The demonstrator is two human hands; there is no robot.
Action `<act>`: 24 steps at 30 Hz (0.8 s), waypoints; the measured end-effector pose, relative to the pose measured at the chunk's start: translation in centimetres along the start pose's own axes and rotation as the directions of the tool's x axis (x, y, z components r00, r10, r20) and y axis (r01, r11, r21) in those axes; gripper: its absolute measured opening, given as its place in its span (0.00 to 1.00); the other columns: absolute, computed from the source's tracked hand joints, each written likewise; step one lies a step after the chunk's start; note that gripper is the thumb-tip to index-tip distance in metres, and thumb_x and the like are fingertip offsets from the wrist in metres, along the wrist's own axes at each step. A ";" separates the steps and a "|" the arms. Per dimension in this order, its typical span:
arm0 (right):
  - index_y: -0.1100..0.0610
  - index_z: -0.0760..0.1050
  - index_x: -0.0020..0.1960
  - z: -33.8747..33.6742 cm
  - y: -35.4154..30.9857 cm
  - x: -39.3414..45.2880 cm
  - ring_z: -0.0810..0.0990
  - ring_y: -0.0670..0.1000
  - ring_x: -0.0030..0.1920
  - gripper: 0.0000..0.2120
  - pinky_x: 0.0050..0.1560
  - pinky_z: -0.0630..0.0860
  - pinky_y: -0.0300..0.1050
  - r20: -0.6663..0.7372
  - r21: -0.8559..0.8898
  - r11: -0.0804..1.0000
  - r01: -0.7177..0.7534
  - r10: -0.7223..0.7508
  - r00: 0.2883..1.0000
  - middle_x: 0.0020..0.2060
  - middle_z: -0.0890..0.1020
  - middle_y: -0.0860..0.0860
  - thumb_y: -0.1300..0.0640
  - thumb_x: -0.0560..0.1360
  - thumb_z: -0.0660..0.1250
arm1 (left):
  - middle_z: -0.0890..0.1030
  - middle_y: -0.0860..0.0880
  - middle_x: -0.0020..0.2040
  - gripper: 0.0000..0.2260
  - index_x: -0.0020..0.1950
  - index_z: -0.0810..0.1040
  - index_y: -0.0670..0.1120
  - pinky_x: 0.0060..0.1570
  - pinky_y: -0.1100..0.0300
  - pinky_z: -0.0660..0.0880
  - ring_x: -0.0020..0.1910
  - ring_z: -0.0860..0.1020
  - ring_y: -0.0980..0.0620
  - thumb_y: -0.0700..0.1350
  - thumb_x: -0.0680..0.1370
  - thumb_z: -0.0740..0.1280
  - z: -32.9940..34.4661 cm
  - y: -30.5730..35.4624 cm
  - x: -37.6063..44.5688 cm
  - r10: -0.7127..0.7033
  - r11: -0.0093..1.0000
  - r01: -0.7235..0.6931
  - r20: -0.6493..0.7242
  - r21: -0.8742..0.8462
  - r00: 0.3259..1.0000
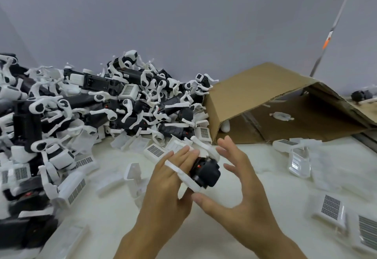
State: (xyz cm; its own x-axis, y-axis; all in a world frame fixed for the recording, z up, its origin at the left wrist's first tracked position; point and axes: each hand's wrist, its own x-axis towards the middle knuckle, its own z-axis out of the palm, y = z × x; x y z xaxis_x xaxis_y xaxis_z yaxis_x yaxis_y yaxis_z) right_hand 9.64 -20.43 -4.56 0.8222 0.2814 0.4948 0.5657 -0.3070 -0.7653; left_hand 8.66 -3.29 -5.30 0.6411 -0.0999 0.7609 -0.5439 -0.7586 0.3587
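Both forearms come in over the near edge of the table (193, 234), and between them the left hand (169, 183) carries a black-and-white part (206, 172). Its fingers are nearly straight, with the part's white arm lying across their backs and the black body just beyond their tips. The right hand (240, 193) is spread wide and cupped round the part's right side, its thumb tip at the lower end of the white arm and its fingers apart from the black body. Just left of the left hand a white bracket (132, 175) stands upright. Grid-faced white covers (330, 207) lie near the right edge. A big pile of black-and-white parts (81, 105) fills the far left of the table, reaching close behind the hands. A cardboard box (255, 99) lies on its side at the far right, its mouth toward the right edge.
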 end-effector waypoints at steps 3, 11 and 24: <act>0.44 0.67 0.74 -0.1 -0.4 -0.4 0.72 0.39 0.67 0.44 0.63 0.67 0.28 -0.008 -0.071 0.997 0.027 -0.027 1.000 0.65 0.74 0.33 0.35 0.62 0.78 | 0.75 0.49 0.67 0.30 0.67 0.78 0.37 0.70 0.52 0.64 0.71 0.69 0.53 0.32 0.64 0.73 0.1 -0.2 -0.2 0.041 0.999 -0.042 0.034 0.018 0.999; 0.32 0.70 0.58 -0.3 -1.4 -0.2 0.77 0.37 0.55 0.28 0.57 0.70 0.27 -0.168 -0.179 0.983 0.052 -0.082 0.982 0.52 0.76 0.23 0.36 0.61 0.76 | 0.81 0.42 0.63 0.24 0.65 0.79 0.35 0.72 0.49 0.65 0.71 0.72 0.45 0.32 0.69 0.72 0.9 0.1 -0.4 0.112 0.982 -0.113 0.019 0.149 0.994; 0.40 0.72 0.63 0.3 -1.3 -0.6 0.77 0.40 0.58 0.35 0.53 0.71 0.27 -0.142 0.046 0.989 -0.142 0.147 0.979 0.56 0.79 0.32 0.41 0.61 0.83 | 0.86 0.41 0.52 0.14 0.51 0.86 0.43 0.48 0.60 0.80 0.53 0.84 0.43 0.46 0.77 0.62 0.1 2.7 0.5 -0.672 0.210 0.542 0.283 -0.814 0.685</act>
State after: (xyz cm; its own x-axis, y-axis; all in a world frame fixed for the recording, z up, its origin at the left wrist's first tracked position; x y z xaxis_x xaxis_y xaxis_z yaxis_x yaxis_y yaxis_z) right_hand 8.41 -19.92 -4.04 0.8972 0.1012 0.4300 0.4395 -0.3014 -0.8462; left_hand 7.61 -5.49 -4.00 0.9574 0.2593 0.1272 -0.2074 0.3110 0.9275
